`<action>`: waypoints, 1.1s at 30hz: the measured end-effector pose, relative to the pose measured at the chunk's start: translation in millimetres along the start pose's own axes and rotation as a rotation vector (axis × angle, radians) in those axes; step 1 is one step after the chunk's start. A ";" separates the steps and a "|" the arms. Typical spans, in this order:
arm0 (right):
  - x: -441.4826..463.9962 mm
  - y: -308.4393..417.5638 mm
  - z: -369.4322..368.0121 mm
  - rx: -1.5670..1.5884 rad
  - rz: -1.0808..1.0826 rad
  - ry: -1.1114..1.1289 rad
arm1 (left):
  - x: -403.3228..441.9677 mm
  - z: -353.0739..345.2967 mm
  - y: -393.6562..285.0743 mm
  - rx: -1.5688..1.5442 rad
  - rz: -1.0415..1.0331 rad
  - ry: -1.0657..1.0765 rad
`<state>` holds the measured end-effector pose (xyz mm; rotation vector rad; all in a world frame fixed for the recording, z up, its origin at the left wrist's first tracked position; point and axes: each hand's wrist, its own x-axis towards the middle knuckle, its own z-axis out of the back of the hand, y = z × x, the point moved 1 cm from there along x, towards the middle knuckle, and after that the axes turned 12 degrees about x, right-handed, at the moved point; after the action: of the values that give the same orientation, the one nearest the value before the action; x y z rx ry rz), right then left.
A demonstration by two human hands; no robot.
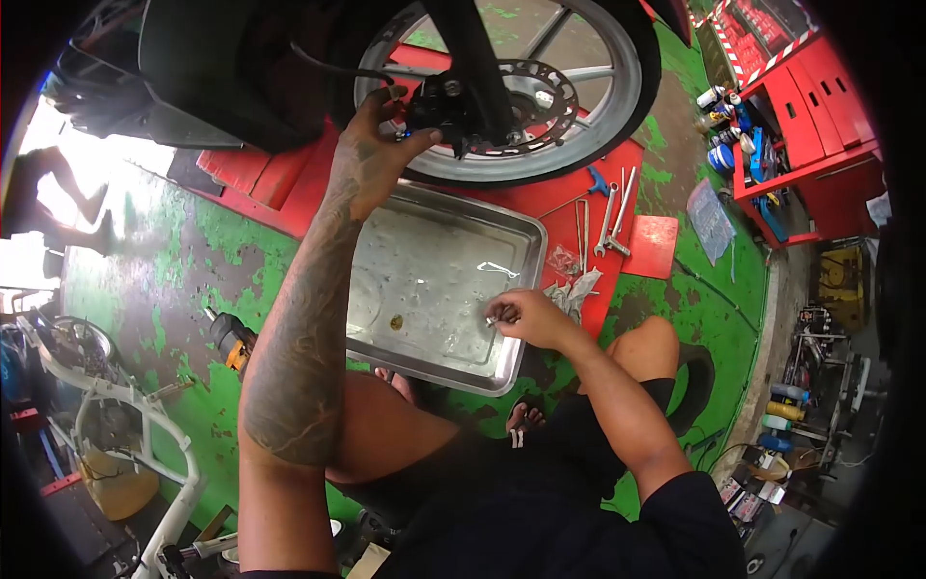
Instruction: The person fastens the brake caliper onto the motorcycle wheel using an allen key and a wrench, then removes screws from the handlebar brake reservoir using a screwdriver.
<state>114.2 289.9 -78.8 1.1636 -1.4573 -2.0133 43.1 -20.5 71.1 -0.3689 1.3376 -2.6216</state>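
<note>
My left hand [381,140] is at the black brake caliper [439,108], thumb and fingers bent around its left side. The caliper sits by the fork leg and brake disc [550,96] of a wheel [617,125]. Over the right part of a metal tray [424,232], my right hand [521,317] is closed in a pinch on a small part, too small to name. The tray holds a thin bent metal clip [498,268] and a small brownish round thing [396,322], with wet-looking spots on its bottom.
Right of the tray, wrenches [608,217], a blue-handled tool [597,181] and crumpled plastic [576,292] lie on the red platform [550,198]. A power tool [231,338] is on the green floor at left, near a white frame [145,405]. A red cabinet [805,116] stands at right.
</note>
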 end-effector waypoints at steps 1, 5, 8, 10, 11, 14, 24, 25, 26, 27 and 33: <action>1.1 1.3 -0.8 0.127 -0.031 -0.003 | -0.3 2.1 -2.4 0.015 -0.010 0.002; 3.8 11.4 -5.1 0.509 -0.053 -0.068 | -6.8 2.1 6.7 0.038 0.090 0.011; 7.6 22.2 0.9 0.662 0.038 -0.141 | -15.8 11.9 19.5 0.152 0.249 0.256; 9.3 30.4 5.2 0.753 0.079 -0.177 | -34.1 12.5 20.6 0.288 0.235 0.482; 10.4 35.5 5.8 0.800 0.088 -0.188 | -45.4 9.2 20.7 0.388 0.156 0.579; 11.8 53.2 3.0 0.963 0.078 -0.182 | -82.1 -13.2 -10.8 0.043 -0.047 0.699; 13.5 61.7 -3.0 1.043 0.033 -0.134 | -106.4 32.1 -20.8 0.430 -0.188 0.548; 14.1 63.2 -0.6 1.030 0.043 -0.120 | -114.0 63.8 -25.1 0.508 -0.142 0.516; 17.8 56.8 4.7 0.978 0.089 -0.099 | -122.7 94.7 -38.3 0.577 -0.102 0.489; 19.5 54.6 9.2 0.967 0.099 -0.074 | -141.9 128.6 -60.3 0.648 -0.001 0.389; 28.4 8.6 36.2 1.043 0.003 -0.093 | -319.5 247.6 -31.9 0.549 0.554 0.125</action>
<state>67.5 287.4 -78.0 1.3891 -2.6709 -1.2451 420.1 -107.6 192.5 0.2195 0.5722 -2.4045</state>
